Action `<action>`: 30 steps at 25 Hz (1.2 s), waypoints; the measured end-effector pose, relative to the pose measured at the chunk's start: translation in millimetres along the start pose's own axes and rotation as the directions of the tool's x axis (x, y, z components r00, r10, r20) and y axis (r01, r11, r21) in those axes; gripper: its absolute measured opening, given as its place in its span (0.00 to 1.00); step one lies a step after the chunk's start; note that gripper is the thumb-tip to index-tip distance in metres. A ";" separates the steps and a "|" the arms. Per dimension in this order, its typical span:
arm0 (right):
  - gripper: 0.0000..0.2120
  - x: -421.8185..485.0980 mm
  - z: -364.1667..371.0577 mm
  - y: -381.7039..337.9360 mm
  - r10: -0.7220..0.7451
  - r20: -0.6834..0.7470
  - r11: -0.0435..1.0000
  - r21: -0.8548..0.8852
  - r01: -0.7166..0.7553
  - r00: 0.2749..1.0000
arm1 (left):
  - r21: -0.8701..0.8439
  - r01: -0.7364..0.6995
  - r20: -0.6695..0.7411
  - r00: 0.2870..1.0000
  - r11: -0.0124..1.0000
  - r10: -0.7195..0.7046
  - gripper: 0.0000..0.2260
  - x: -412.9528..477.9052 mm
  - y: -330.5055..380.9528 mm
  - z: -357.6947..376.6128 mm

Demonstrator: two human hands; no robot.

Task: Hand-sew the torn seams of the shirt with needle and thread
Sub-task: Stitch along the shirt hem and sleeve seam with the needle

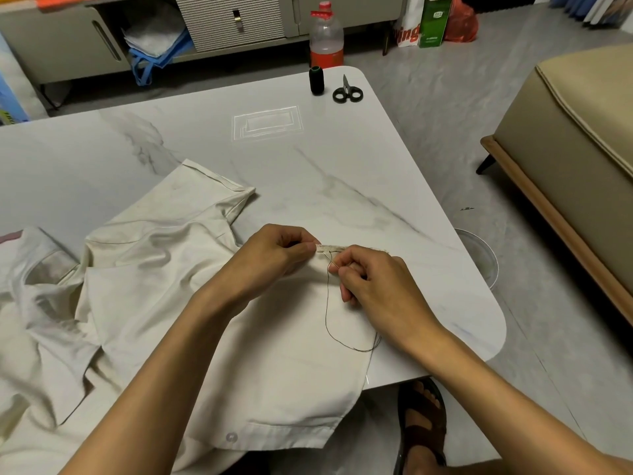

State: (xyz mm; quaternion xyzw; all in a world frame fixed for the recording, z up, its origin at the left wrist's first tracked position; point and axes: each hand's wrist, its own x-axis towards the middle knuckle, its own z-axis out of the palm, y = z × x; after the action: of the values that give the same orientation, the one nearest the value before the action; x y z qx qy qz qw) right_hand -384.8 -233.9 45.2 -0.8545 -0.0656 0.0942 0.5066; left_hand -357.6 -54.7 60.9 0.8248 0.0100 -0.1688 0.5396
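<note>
One head-worn camera, looking forward and down across the table [274, 159].
It is hovering close above the person's left hand [270, 258] and right hand [376, 289], keeping them near mid-frame, while its wide angle is reaching the cabinet [229, 22] at the far wall and the sofa [582, 149] on the right.

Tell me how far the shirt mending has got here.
Done: the needle is threaded with dark thread, and a few stitches seem to run along the seam. In hand: the left hand pinches the seam while the right hand pinches the needle at it. Left: finishing, knotting and cutting; the scissors lie by the spool across the table.
</note>
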 end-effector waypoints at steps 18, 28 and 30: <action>0.10 1.9 1.9 0.7 0.025 -0.040 0.996 -0.084 -0.028 0.999 | 0.211 -0.105 -0.163 0.976 0.972 0.141 0.07 -3.1 0.1 8.8; 0.10 4.3 6.1 -6.4 0.074 -0.098 0.994 -0.068 -0.081 0.992 | 0.720 -0.359 -0.179 0.731 0.594 0.658 0.02 -4.5 -11.7 24.7; 0.11 3.8 6.3 -9.8 0.080 -0.105 0.996 -0.036 -0.084 0.991 | 0.761 -0.382 -0.157 0.675 0.524 0.721 0.03 -5.9 -12.5 24.6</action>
State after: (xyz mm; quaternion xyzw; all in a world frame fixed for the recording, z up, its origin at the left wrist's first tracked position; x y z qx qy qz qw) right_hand -382.7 -223.0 50.5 -0.8704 -0.0060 0.0690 0.4875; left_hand -372.3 -70.5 42.7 0.9313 -0.1968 0.2246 0.2086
